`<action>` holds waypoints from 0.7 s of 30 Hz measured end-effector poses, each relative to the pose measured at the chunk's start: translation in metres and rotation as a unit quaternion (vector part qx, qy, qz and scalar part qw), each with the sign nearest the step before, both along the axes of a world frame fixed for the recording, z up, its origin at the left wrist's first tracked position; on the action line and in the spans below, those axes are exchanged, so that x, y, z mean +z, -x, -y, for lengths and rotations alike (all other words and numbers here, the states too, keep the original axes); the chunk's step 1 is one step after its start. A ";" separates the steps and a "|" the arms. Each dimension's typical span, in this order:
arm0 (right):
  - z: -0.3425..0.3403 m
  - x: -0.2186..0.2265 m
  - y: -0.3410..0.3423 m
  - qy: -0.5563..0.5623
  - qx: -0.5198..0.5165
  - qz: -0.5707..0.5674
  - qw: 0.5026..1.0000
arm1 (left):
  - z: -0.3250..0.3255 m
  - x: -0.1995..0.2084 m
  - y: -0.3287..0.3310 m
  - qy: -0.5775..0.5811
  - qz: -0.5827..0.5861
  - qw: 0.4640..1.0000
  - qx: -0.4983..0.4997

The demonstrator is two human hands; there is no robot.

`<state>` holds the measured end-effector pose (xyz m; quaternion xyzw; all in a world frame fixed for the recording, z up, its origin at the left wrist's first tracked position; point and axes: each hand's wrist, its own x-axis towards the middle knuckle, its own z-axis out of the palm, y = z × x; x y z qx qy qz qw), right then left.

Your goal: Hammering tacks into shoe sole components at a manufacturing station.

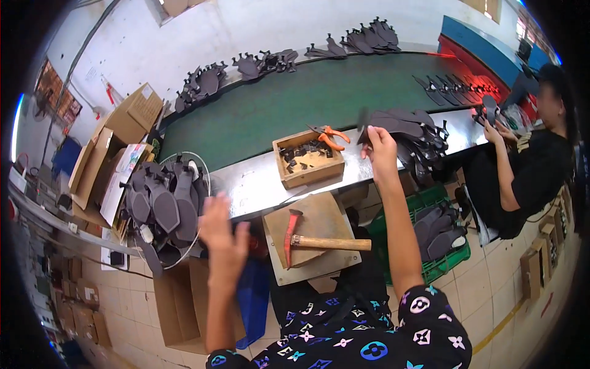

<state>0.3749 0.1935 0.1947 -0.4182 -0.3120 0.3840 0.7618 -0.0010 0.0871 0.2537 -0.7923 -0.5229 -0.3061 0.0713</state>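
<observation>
My left hand [222, 234] is raised beside a wire-rimmed basket of dark grey sandal soles [165, 206], fingers apart and slightly blurred, with nothing in it. Over the metal table edge, my right hand [381, 150] pinches a dark sandal sole [364, 125], smeared by motion. A heap of similar soles with black straps [409, 132] lies just right of that hand. In front of me a hammer [326, 243] with a red head and wooden handle rests on a worn board [310, 212]. A wooden box [313, 178] holds small black pieces, and orange-handled pliers [332, 136] lie across its corner.
A green conveyor belt [258, 120] runs behind, with sole piles [369, 40] along its far side. At the right sits a co-worker [522, 147] holding a sole. Beside me stand a green crate [458, 249], a blue bin [253, 301] and cardboard boxes [178, 301].
</observation>
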 end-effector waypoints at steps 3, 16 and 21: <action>0.092 0.062 0.088 -0.023 0.104 -0.090 0.990 | 0.016 0.007 -0.063 0.037 0.093 0.988 -0.119; 0.195 -0.056 0.079 0.114 0.085 0.733 0.665 | 0.034 0.004 -0.051 0.039 0.493 0.869 -0.013; 0.257 -0.082 0.018 0.178 0.052 0.589 0.787 | 0.026 -0.052 -0.054 0.328 0.539 0.773 -0.061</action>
